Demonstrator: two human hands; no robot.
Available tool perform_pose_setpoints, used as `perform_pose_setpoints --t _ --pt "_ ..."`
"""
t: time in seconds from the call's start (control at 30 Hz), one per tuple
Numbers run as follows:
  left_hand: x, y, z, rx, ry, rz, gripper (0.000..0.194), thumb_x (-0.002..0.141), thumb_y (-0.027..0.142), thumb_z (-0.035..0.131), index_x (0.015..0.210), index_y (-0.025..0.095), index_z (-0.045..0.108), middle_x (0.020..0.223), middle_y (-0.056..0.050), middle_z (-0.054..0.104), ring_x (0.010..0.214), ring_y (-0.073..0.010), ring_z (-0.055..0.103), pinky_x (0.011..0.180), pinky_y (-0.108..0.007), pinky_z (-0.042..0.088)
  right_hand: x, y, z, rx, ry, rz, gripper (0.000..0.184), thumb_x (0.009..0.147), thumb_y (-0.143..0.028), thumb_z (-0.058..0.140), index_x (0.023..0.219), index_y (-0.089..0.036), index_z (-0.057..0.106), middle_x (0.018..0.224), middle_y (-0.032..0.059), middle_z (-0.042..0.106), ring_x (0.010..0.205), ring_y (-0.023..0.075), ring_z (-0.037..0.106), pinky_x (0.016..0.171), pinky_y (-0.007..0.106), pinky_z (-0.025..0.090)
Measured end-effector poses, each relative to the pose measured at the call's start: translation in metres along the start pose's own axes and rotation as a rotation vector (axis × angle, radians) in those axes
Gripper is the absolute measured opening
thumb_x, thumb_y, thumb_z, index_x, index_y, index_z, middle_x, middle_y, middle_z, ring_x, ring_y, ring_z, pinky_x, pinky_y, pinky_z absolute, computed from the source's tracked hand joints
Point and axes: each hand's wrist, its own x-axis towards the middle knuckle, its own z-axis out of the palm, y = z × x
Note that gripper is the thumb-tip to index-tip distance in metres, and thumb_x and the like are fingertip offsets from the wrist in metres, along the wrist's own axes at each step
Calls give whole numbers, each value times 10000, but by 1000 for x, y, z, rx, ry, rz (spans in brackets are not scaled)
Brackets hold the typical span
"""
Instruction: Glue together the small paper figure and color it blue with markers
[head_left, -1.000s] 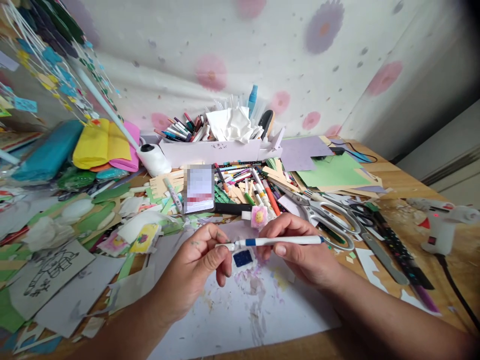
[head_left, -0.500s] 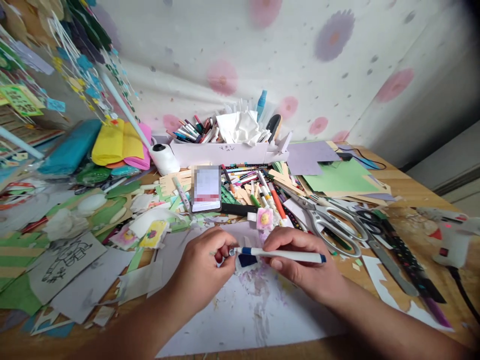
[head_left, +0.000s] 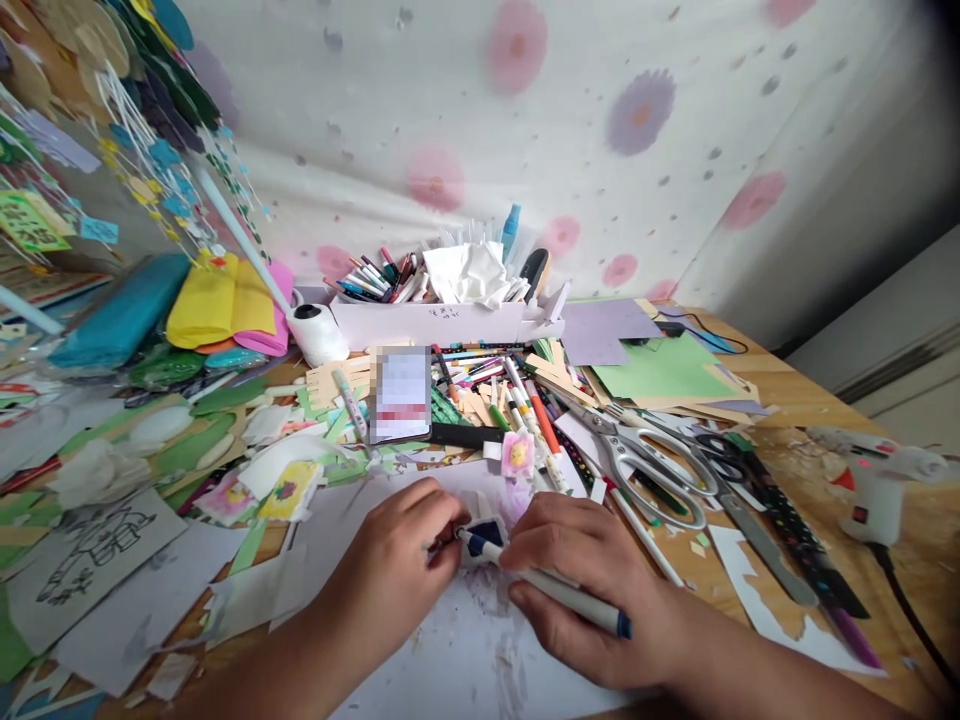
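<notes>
My right hand [head_left: 585,580] is closed around a white marker [head_left: 566,592] with a blue end, held slanting down to the right. Its tip meets the fingertips of my left hand [head_left: 409,545], which are pinched together. Whatever small thing they hold is mostly hidden. Just behind the marker lies a small white piece with a dark blue patch [head_left: 491,531]. Both hands are over a large white sheet [head_left: 420,650] smudged with purple and grey. Beyond my right hand sits a small pink square with a yellow flower [head_left: 518,455].
A phone [head_left: 403,393] stands behind the sheet, beside a pile of loose markers [head_left: 544,415]. To the right lie large scissors [head_left: 652,460], and a glue gun [head_left: 877,490] stands with its cord trailing. Paper scraps [head_left: 247,590] cover the left side.
My right hand has tilted the marker so its blue end is lower and nearer me. The left hand stays pinched at its tip. The whole view has shifted slightly.
</notes>
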Motion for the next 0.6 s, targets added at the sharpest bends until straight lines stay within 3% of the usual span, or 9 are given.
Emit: perform_pose_setpoints --t 0.17,0.3,0.47,0.6 --pt "-2 0 -4 30 8 77 189 764 27 491 753 189 587 728 -16 566 664 -166 579 594 -266 465 0 3 6 2 23 16 155 772 -84 596 900 -166 625 708 88 671 641 186 603 581 289 477" --pt "-1 -4 -11 -31 76 131 182 799 47 539 818 211 614 890 -43 627 811 -183 632 701 -268 502 -1 7 7 134 97 66 127 784 -109 631 897 -165 650 724 89 690 646 175 630 599 273 509" --pt "-2 -3 -14 -128 107 155 119 818 217 693 899 276 629 712 29 703 627 -150 671 585 -205 505 -6 13 8 349 176 278 79 786 -235 699 828 -168 707 696 74 703 621 175 648 589 283 530" --pt "-8 2 -13 -201 198 77 229 762 295 755 971 343 673 763 33 766 614 -175 708 586 -212 547 -9 14 10 490 217 419 152 750 -307 753 782 -158 742 628 48 678 534 138 589 495 238 487"
